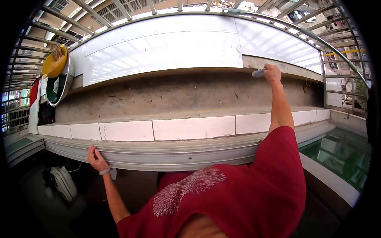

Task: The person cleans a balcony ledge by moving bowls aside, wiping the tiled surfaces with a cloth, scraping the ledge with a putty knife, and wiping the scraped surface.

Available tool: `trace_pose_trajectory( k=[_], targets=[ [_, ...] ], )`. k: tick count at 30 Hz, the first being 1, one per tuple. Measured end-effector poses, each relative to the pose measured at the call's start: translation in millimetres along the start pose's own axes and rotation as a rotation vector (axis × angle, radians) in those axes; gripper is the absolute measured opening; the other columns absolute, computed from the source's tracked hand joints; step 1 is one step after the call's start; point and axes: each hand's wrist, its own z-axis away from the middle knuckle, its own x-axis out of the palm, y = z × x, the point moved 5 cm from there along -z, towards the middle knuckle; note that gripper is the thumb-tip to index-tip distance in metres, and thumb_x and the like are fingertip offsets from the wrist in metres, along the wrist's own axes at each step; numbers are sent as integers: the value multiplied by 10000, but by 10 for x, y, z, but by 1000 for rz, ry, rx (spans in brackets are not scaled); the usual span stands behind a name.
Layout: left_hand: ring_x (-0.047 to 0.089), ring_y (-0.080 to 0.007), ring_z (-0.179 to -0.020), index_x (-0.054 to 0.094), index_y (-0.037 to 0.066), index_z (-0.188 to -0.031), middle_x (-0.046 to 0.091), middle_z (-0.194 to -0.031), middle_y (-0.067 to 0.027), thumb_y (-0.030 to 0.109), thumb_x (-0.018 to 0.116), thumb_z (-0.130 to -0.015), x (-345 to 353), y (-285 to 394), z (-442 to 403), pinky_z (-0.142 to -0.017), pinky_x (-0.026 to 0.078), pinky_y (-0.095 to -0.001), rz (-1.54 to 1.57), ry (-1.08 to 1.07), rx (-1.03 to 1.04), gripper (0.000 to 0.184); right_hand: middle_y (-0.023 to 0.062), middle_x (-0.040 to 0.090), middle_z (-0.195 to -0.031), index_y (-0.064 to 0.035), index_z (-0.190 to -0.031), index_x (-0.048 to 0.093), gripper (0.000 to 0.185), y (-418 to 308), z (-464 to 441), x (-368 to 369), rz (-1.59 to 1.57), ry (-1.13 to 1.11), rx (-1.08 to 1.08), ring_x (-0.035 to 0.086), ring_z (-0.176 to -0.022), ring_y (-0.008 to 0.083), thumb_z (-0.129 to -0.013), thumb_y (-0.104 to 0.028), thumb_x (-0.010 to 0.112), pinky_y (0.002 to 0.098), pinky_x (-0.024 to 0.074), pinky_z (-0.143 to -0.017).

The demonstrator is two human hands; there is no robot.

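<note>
My right hand is closed around a bunched grey cloth, whose end sticks out to the left of the fist. It is stretched out over the far edge of the concrete ledge, near the white panels. My left hand, with a pale bangle at the wrist, rests at the metal window track. Its fingers are partly extended and hold nothing.
White tiles line the sill's near side. At the left, a yellow basin and a metal bowl lean by the railing. A long pole crosses the right railing. Green glass lies right.
</note>
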Motion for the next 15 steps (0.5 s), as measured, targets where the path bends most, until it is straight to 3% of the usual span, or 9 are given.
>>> trace_pose_trajectory(
  k=[4, 6, 10, 12, 15],
  targets=[
    [520, -260, -1009, 624, 15, -962, 598, -1069, -112, 73, 540, -849, -16, 56, -6, -870, 401, -351, -5, 19, 16, 152, 122, 628, -979, -160, -945, 659, 284, -192, -229, -540, -298, 405, 322, 590, -886, 317, -715, -104, 503, 413, 467, -768],
    [522, -259, -1003, 624, 21, -955, 601, -1067, -108, 75, 540, -847, -6, 23, 3, -867, 399, -350, -10, 32, 5, 148, 124, 612, -1058, -157, -1001, 648, 335, -491, -513, -509, -370, 556, 163, 583, -919, 321, -727, -67, 478, 426, 463, -782],
    [521, -263, -1007, 625, 24, -952, 601, -1072, -108, 79, 538, -847, -3, 8, -10, -871, 397, -351, -37, 21, -3, 147, 150, 535, -1211, -140, -1141, 590, 432, -1335, -747, 89, -396, 301, -414, 504, -1102, 323, -747, -26, 455, 387, 428, -909],
    [521, -265, -1010, 625, 25, -952, 602, -1074, -109, 77, 537, -846, -21, 33, -4, -875, 395, -352, -44, 9, -6, 147, 169, 487, -1269, -126, -1179, 559, 443, -1581, -593, 225, -256, 238, -336, 467, -1150, 353, -766, -15, 445, 387, 401, -953],
    [522, -267, -1009, 625, 26, -954, 603, -1076, -108, 71, 534, -844, -19, 74, -9, -881, 392, -353, -29, 8, -2, 149, 173, 484, -1250, -114, -1169, 547, 389, -1675, -240, 252, -231, 340, -301, 478, -1120, 361, -795, -46, 465, 414, 422, -913]
  ],
)
